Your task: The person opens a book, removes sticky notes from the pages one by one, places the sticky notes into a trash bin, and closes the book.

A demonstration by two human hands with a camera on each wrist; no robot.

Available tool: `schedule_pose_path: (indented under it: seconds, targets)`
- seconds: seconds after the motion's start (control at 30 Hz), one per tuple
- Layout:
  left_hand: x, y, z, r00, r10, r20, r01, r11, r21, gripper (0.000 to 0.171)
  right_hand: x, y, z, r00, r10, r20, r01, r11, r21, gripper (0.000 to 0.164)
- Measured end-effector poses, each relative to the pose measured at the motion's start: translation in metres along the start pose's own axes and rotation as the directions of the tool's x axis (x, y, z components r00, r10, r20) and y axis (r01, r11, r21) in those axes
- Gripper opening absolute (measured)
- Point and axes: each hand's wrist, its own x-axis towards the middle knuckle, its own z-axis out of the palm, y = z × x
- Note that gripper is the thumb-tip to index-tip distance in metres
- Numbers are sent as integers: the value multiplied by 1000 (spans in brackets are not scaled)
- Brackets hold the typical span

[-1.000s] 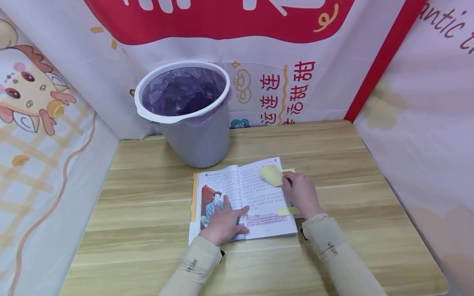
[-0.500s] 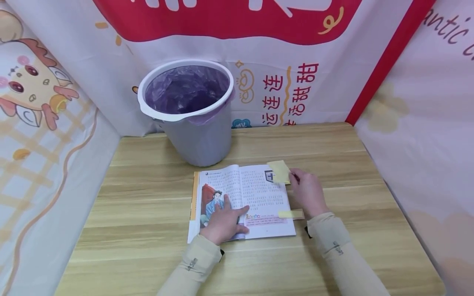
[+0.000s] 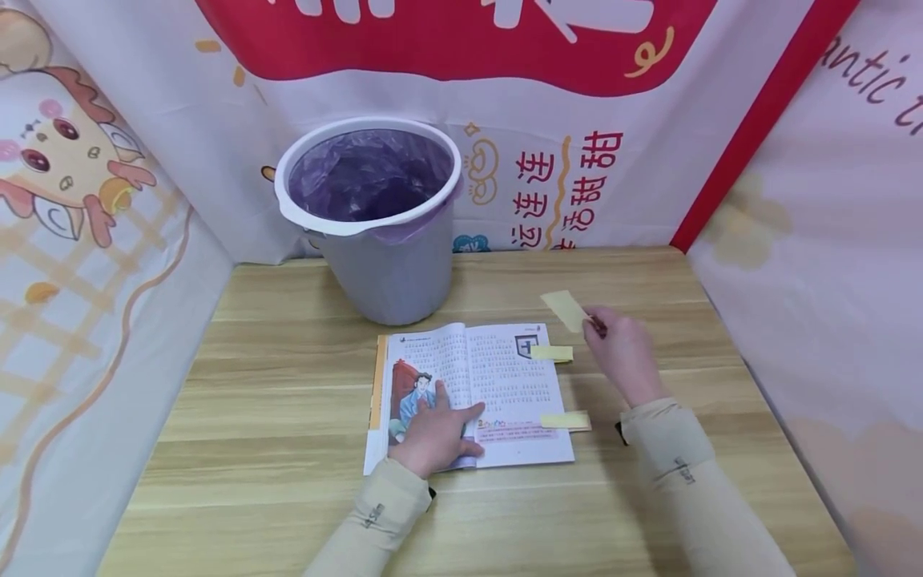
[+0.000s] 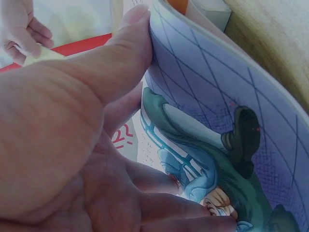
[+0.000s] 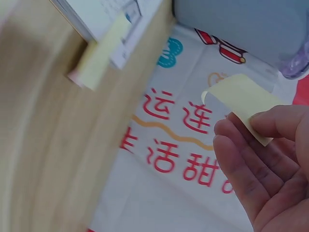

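Observation:
An open book (image 3: 512, 385) lies on the table, an illustrated page on its left and text on its right. My left hand (image 3: 436, 433) rests on it with fingers spread across the inner fold; the left wrist view shows the thumb along the page (image 4: 217, 63). My right hand (image 3: 623, 353) is raised past the book's upper right corner and pinches a pale yellow sticky note (image 3: 566, 309) between thumb and fingers. In the right wrist view the note (image 5: 244, 104) has one curled corner. Two yellow sticky tabs, an upper one (image 3: 552, 353) and a lower one (image 3: 566, 421), stick out from the right page edge.
A grey trash bin (image 3: 389, 272) with a white rim and purple liner stands on the table behind the book. Printed cloth (image 3: 779, 320) hangs at the back and both sides of the wooden table (image 3: 252, 385).
My right hand has moved right and away from the page, taking the sticky note off the book's upper right corner. The upper tab and a printed emblem now show there. My left hand has stayed put.

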Motion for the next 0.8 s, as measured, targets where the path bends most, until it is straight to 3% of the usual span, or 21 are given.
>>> schedule_pose_path:
  seconds: [0.3,0.53,0.8]
  targets:
    - [-1,-2,3,999,-35,23,36,999,-29,70,29,-21,-35,993,-116,-28,114,991,-65,20]
    - [-2,-3,2,1000,-20,8,20,999,-31,70,57,-43,-63,950,-289,-120,268,949,-166,19]
    - [-2,-5,2,1000,3,-12,-3,1000,-20,70,87,-89,-94,937,-332,-113,305,930,-204,20]
